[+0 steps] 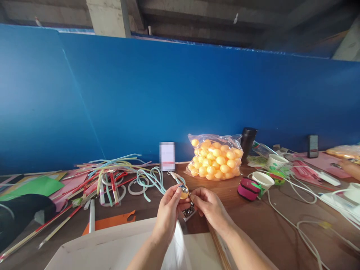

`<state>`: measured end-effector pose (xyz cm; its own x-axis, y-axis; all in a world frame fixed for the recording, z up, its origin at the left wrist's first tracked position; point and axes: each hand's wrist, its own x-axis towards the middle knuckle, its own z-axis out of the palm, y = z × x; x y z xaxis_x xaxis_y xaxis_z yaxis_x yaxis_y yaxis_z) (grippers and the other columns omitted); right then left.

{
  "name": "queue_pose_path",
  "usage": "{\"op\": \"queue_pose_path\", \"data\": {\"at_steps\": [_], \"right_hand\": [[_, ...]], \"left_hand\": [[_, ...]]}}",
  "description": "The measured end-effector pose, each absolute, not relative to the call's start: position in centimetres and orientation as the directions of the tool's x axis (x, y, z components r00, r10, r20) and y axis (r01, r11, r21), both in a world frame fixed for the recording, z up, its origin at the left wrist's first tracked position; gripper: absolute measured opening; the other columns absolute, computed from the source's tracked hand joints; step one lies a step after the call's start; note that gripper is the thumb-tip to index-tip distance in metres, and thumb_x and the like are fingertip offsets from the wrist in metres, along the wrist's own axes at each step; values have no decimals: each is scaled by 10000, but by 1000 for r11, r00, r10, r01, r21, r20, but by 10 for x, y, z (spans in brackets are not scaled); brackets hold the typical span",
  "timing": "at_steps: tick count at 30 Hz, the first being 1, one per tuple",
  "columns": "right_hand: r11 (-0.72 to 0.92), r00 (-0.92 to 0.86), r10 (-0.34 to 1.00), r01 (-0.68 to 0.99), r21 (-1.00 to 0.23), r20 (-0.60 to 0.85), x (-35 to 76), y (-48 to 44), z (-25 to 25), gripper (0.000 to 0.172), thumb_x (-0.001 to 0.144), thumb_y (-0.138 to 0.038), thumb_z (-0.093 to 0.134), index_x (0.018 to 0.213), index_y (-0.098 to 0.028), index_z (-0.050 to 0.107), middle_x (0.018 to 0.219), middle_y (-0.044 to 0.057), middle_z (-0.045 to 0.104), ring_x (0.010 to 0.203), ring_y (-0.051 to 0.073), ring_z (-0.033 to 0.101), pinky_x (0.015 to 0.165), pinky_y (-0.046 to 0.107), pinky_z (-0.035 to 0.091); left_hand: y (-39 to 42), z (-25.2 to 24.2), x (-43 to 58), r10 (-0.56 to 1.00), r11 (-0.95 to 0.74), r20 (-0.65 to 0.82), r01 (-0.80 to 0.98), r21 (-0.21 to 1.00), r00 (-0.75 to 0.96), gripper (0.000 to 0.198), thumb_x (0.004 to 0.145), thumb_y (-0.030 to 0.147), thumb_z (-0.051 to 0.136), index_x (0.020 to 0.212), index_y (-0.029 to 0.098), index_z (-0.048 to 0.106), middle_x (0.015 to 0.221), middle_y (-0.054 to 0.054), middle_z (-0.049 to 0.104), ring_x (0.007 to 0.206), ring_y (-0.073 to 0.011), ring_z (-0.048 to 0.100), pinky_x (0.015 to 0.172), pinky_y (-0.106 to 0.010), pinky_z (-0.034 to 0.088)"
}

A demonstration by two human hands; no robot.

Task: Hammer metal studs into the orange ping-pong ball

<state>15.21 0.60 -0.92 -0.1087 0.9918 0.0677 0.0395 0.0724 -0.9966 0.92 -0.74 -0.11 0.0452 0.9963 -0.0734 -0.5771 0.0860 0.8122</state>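
Observation:
In the middle of the head view, my left hand (169, 204) grips a small round orange-and-silver object (184, 192) between thumb and fingers. Its upper part shines like metal; its exact kind cannot be made out. Close against its right side, my right hand (209, 206) has thumb and fingertips pinched together, and what they hold is hidden or too small to name. Below and between the hands lie several shiny dark metal balls (189, 210) in a small pale container, partly covered by my fingers.
Beyond my hands stands a clear bag of orange balls (215, 159) beside a black bottle (248, 142). Long tangled tubes (152, 180) lie left. A white box (112, 243) is in front. Rightward are a maroon pouch (248, 188), paper cups (263, 180), cables (284, 217) and another person's hand (350, 167).

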Motion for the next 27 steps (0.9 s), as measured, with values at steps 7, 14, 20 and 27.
{"op": "queue_pose_path", "data": {"at_steps": [7,14,20,27], "right_hand": [[82,-102,991,-2,-997,81,150,6,-9,190,797,-344,657,723,-178,601,524,-49,553,434,100,448,394,196,338],[71,-92,993,-37,-997,74,151,9,-14,185,776,-335,681,829,-166,626,637,-21,617,462,98,465,389,195,355],[77,-86,993,-38,-996,80,152,10,-16,181,778,-331,685,810,-158,644,618,-16,615,476,100,470,397,193,356],[88,-34,995,-52,-995,90,155,13,-16,223,755,-379,716,782,-182,614,532,-45,565,452,103,453,392,192,352]], "left_hand": [[-8,0,9,994,107,-79,-574,812,73,357,746,395,711,985,135,655,853,-76,669,733,-147,651,665,-242,540],[-7,-4,10,995,96,-56,-570,816,87,361,777,390,684,1023,129,643,863,-77,649,740,-147,645,661,-244,542],[-7,-3,10,995,86,-46,-568,819,85,345,797,381,665,1026,126,625,860,-70,645,731,-141,643,653,-235,539],[-2,-7,6,995,27,-78,-598,801,-60,369,778,377,688,1038,125,614,862,-65,659,697,-122,633,659,-234,547]]}}
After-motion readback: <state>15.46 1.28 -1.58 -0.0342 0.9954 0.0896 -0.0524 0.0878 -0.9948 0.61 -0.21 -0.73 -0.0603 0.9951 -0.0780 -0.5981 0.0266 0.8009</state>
